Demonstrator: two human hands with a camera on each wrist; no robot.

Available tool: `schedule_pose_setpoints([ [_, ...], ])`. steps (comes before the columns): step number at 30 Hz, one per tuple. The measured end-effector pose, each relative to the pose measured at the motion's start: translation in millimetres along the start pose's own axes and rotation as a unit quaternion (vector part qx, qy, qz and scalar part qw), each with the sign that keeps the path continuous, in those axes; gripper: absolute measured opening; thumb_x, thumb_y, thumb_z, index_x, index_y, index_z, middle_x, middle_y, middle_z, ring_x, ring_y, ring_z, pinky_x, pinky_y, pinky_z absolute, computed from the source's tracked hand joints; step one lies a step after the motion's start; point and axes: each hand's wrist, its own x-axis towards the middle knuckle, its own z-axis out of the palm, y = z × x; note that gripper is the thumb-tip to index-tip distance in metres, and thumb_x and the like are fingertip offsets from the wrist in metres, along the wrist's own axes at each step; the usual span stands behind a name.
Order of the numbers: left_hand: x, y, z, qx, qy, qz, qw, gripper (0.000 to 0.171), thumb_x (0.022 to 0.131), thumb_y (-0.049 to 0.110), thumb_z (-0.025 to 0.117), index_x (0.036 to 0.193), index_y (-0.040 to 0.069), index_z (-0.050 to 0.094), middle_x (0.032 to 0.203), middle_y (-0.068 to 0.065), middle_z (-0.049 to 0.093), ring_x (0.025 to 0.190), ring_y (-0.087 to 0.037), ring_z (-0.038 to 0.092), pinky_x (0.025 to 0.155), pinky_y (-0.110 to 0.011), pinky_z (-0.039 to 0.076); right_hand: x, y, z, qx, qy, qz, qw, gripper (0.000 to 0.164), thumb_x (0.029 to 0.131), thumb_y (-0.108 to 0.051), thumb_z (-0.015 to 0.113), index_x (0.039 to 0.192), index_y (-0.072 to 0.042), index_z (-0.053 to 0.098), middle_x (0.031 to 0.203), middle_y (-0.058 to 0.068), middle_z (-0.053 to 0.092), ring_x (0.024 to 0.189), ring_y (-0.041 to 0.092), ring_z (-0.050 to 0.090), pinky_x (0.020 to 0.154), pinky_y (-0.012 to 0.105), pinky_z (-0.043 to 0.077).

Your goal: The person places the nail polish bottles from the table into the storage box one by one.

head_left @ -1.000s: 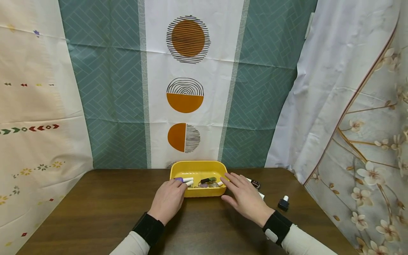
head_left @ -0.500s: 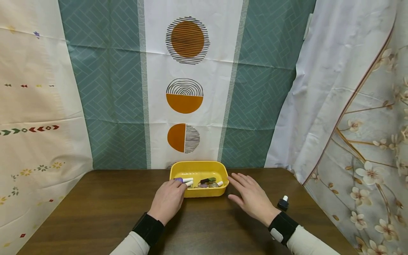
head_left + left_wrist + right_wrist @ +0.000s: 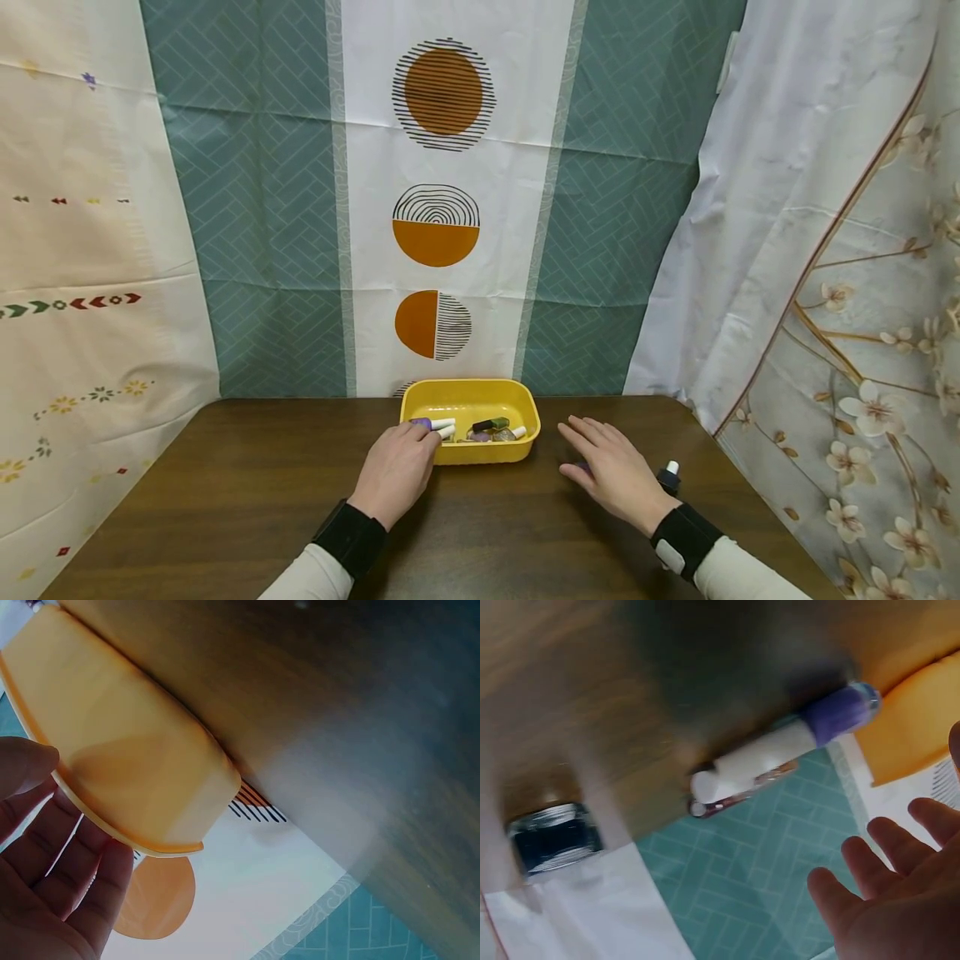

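My left hand (image 3: 397,468) holds the left front rim of a yellow plastic tray (image 3: 487,453), thumb and fingers at the rim in the left wrist view. Inside lie several small nail polish bottles: a purple one (image 3: 422,423) with a white cap, a green one (image 3: 498,423) with a black cap, others partly hidden. My right hand (image 3: 613,473) hovers over the table to the right of the tray, fingers spread and holding nothing. Near it, the right wrist view shows a purple bottle with a white cap (image 3: 836,716) and a slim reddish-brown bottle (image 3: 731,801) lying behind it.
A dark square bottle with a white cap (image 3: 668,478) stands on the brown wooden table (image 3: 225,492), right beside my right hand. Patterned curtains (image 3: 285,208) hang along the table's back edge and both sides.
My right hand has moved right, away from the tray's rim, and now covers most of the bottles lying beside it. The left hand and the tray have stayed put.
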Motion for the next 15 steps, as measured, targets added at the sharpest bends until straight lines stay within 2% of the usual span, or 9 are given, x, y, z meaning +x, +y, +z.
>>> schedule_pose_setpoints([
  [15,0.3,1.9,-1.7,0.001,-0.022,-0.015,0.9996,0.021,0.091,0.017,0.094,0.103,0.01,0.078,0.098,-0.003,0.073,0.095,-0.022,0.068,0.094,-0.038,0.061,-13.5,13.3,9.8,-0.007,-0.029,0.015,0.999,0.069,0.101,-0.039,0.082,0.157,-0.006,0.06,0.161,0.02,0.056,0.147,0.045,0.053,0.123,0.064,0.039],
])
